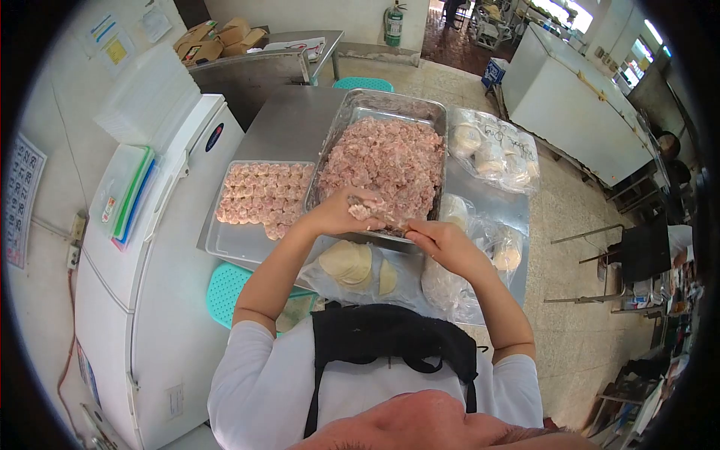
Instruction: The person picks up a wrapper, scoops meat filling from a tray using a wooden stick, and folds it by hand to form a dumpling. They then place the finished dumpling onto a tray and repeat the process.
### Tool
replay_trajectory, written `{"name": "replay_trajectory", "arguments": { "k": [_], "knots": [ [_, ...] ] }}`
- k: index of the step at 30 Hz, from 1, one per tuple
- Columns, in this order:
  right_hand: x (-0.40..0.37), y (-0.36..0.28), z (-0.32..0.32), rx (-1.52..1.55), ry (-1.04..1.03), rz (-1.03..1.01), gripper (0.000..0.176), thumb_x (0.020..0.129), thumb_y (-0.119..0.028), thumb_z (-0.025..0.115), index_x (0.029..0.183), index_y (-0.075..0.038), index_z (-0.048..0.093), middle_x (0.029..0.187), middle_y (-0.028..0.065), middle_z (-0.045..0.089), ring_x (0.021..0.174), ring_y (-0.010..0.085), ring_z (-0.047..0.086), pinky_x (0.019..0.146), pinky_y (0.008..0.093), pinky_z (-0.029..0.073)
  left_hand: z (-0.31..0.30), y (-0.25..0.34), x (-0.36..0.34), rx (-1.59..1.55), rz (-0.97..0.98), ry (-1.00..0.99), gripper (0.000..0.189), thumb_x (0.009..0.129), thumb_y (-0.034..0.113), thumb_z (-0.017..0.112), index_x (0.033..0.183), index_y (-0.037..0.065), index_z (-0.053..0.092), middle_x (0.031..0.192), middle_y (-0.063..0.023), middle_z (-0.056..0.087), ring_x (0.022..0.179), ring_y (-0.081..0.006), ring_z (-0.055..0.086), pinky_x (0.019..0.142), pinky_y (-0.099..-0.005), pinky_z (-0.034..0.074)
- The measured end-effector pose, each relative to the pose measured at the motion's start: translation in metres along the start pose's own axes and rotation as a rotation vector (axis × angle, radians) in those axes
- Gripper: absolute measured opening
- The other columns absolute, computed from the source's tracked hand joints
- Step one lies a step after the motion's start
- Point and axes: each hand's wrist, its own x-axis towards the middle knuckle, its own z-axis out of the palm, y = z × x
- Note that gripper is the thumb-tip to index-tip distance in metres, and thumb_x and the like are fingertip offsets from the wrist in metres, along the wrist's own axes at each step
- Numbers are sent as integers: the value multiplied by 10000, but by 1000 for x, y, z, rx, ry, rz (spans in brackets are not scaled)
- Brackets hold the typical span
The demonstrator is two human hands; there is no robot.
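Note:
A deep metal pan (346, 112) heaped with ground meat (382, 161) stands in front of me. Over its near left corner, my left hand (337, 213) is curled around a small meat-filled dumpling (362, 210). At the near rim, my right hand (444, 244) is closed, its fingertips beside the meat; what they grip is too small to make out. To the left lies a clear tray (232, 244) with rows of open-topped dumplings (266, 193). Below the pan, round dough wrappers (346, 264) lie on a plastic bag, one of them apart from the stack.
Bagged wrapper stacks (491, 150) lie right of the pan, with more plastic bags (457, 289) nearer me. A white freezer (176, 247) flanks the metal table (289, 112) on the left. Teal stools (225, 292) stick out from under it. Another white chest freezer (570, 105) stands back right.

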Motion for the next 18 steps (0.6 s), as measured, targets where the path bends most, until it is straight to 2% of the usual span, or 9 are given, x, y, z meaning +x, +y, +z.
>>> {"name": "replay_trajectory", "arguments": {
  "k": [5,7,8,10,13,14,16,17,18],
  "knots": [
    [5,57,-1,-94,-10,-56,257,948,-271,566,1079,-60,632,911,182,656,819,376,638,717,421,503,9,-13,4,177,-163,-179,517,726,371,816,1096,38,676,1037,-105,675,1020,-254,608,951,-338,440],
    [4,57,-2,-142,-9,-35,256,943,-267,577,1086,-62,633,893,185,652,819,376,639,712,414,505,20,-46,-3,239,-291,232,589,740,432,784,1136,18,648,1155,-188,624,1115,-302,563,986,-366,418],
    [-1,49,3,-235,112,21,251,942,-277,574,1088,-81,632,875,176,642,811,370,637,697,422,504,20,-58,-2,243,-292,241,589,740,432,784,1136,18,648,1155,-188,624,1115,-302,563,986,-366,418],
    [-3,53,15,-325,230,77,246,941,-288,571,1090,-101,631,857,167,633,802,364,634,682,431,502,18,-65,0,259,-257,156,676,775,464,722,1246,2,571,1157,-217,621,1120,-359,567,978,-397,433],
    [-10,82,37,-283,139,4,270,937,-302,570,1126,-116,624,836,148,626,806,352,635,669,440,501,22,-25,2,388,-411,46,673,773,417,746,1270,8,547,1216,-192,601,1147,-337,560,993,-394,420],
    [-10,86,26,-451,40,137,256,940,-300,561,1110,-124,635,855,139,629,798,345,642,676,444,509,23,-26,2,387,-409,52,673,773,417,746,1270,8,547,1216,-192,601,1147,-337,560,993,-394,420],
    [-13,87,8,-612,-55,266,244,943,-298,552,1094,-132,646,875,129,632,790,338,648,682,449,517,23,-30,-5,-126,-699,34,634,757,372,785,1251,46,557,1228,-179,587,1233,-285,502,1062,-367,361],
    [-18,84,-1,-529,-31,286,264,943,-298,559,1103,-109,650,916,145,647,822,344,652,706,435,520,23,-30,-6,-120,-697,27,634,757,372,785,1251,46,557,1228,-179,587,1233,-285,502,1062,-367,361],
    [-21,78,-9,-450,-13,302,286,943,-299,566,1111,-86,654,958,161,661,855,349,655,729,421,522,24,-31,-8,21,-337,134,574,765,325,782,1229,62,568,1184,-146,604,1159,-263,542,1019,-368,393]
  ]
}}
